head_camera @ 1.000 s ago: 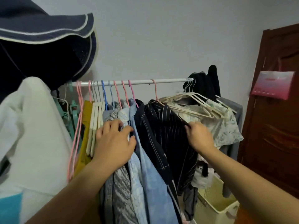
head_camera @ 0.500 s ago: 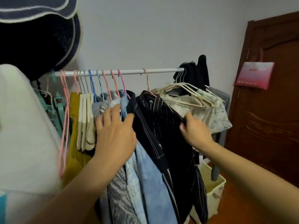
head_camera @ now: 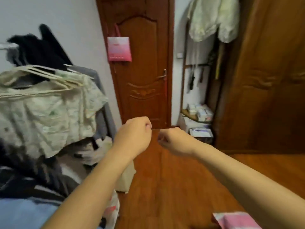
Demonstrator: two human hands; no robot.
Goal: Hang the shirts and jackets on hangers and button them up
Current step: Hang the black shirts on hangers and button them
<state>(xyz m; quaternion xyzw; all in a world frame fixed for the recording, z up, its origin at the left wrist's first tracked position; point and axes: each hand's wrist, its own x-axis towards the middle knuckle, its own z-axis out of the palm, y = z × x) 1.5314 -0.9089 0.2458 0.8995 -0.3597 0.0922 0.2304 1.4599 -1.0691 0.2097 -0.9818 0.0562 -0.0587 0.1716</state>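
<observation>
My left hand [head_camera: 133, 136] and my right hand [head_camera: 173, 139] are raised close together in front of me, away from the clothes, fingers curled. A thin pale strand [head_camera: 156, 129] runs between their fingertips, and both seem to pinch it; what it is I cannot tell. At the left, a pale floral shirt [head_camera: 49, 104] hangs on cream hangers [head_camera: 41, 71], with a black garment [head_camera: 38, 50] behind it on the rail's end [head_camera: 6, 46]. A dark striped shirt [head_camera: 24, 179] and a light blue shirt [head_camera: 21, 212] show blurred at the lower left.
A brown door [head_camera: 143, 88] with a pink bag [head_camera: 119, 48] hanging on it stands ahead. A wooden wardrobe [head_camera: 264, 80] fills the right, with a corner shelf of boxes [head_camera: 199, 111] beside it. A cream basket [head_camera: 125, 177] sits on the wooden floor [head_camera: 173, 187].
My view has swung right, away from the rail. Both hands have let go of the hanging shirts and come together in the air in front of the door.
</observation>
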